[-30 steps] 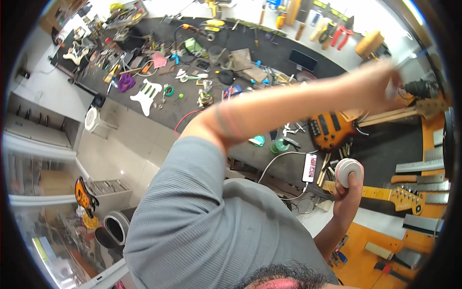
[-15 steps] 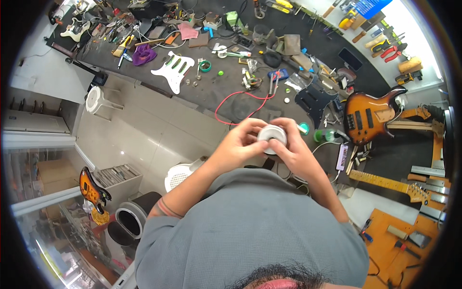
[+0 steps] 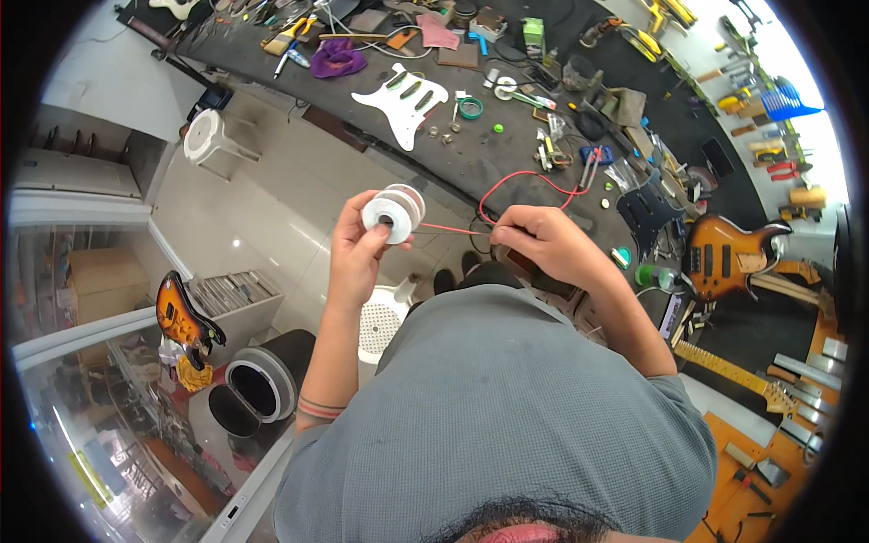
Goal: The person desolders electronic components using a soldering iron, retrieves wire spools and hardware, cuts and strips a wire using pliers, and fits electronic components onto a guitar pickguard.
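White spool [image 3: 396,210], thin red strand [image 3: 453,228]

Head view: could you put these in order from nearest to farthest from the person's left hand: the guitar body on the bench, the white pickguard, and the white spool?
From the left hand:
1. White spool: in its grip, touching.
2. White pickguard: beyond the hand, near the bench's edge.
3. Guitar body: far to the right, on the bench.

Grey textured short-sleeved shirt [image 3: 498,407]; banded markings [image 3: 320,410], left forearm [image 3: 330,353].
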### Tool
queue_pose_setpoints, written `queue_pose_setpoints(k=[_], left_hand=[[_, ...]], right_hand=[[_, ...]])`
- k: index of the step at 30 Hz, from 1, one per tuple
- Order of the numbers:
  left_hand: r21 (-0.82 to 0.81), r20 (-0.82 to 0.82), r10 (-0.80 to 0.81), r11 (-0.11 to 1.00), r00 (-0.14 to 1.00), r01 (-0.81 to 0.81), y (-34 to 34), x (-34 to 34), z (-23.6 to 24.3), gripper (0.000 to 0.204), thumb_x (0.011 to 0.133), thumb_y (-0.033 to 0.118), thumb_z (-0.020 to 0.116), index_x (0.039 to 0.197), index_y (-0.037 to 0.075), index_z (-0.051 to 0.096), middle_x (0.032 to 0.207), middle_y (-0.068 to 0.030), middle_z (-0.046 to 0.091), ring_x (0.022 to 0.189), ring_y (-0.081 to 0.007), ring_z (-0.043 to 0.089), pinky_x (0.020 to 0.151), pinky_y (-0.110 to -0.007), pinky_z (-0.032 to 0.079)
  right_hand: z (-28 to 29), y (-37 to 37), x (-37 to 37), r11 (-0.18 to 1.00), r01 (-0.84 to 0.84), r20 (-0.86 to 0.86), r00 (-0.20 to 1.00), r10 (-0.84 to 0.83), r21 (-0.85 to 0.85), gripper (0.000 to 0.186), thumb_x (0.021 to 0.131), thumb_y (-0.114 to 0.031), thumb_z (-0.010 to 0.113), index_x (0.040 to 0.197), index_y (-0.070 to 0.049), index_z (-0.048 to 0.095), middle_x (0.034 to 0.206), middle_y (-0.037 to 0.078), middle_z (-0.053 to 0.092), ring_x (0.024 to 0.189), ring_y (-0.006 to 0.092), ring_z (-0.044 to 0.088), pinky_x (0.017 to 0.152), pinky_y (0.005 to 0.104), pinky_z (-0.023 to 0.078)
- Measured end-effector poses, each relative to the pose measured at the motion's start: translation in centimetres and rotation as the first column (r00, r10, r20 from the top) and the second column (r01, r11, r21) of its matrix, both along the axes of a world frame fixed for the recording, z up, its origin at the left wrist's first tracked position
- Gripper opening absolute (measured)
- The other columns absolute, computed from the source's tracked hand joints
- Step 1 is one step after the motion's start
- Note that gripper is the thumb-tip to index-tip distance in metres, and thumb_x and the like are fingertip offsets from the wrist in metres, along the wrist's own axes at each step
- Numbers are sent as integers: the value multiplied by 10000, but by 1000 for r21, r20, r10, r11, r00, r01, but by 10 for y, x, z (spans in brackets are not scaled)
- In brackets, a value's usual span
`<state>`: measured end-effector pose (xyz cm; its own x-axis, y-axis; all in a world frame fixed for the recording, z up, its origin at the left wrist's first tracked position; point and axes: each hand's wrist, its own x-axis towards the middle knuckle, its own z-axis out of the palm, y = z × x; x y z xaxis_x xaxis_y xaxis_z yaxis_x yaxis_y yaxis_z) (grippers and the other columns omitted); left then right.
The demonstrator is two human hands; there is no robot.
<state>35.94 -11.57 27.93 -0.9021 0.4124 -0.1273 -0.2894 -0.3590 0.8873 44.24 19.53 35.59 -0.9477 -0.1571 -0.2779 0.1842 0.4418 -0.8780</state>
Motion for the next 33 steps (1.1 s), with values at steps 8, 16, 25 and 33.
queue_pose_setpoints(k=[8, 16, 25, 33], left_hand=[[49, 85, 414, 907, 906, -419, -47, -83, -19, 541, 1032, 163, 532, 1565, 72, 523, 1337, -156, 685, 961, -265, 703, 853, -413, 582], [13, 119, 799, 592, 589, -806, -185, -192, -31, 470, 940, 195, 528, 1378, 33, 579, 1251, -170, 676, 970, -295, 644, 804, -396, 550], [-255, -260, 737, 571, 624, -780, -239, -328, 44, 562, 944, 142, 494, 1490, 27, 565, 1274, -175, 699, 913, -300, 676, 778, -389, 554], [-540, -116, 115, 826, 987, -160, -201, -528, 1, 624, 935, 114, 461, 1546, 70, 585, 1285, -109, 676, 1033, -201, 652, 821, -309, 516]], right_hand=[[-20, 38, -58, 998, 61, 72, 995, -63, 26, 275, 1122, -237, 703, 1098, 34, 739, 887, 110, 695, 837, 185, 622, 793, 367, 524], [-74, 86, -120, 998, 17, 113, 993, -24, 61, 273, 1121, -243, 686, 1129, 25, 743, 940, 153, 741, 891, 244, 682, 851, 401, 547], [-144, 52, -163, 921, 48, 144, 983, -112, 386, 288, 1086, -319, 681, 1084, -47, 777, 1013, 205, 805, 990, 438, 763, 872, 540, 584], [-254, -82, -183, 988, 125, 488, 860, -151, 86, 277, 1109, -215, 582, 1135, -13, 771, 902, 184, 807, 895, 394, 782, 844, 511, 596]])
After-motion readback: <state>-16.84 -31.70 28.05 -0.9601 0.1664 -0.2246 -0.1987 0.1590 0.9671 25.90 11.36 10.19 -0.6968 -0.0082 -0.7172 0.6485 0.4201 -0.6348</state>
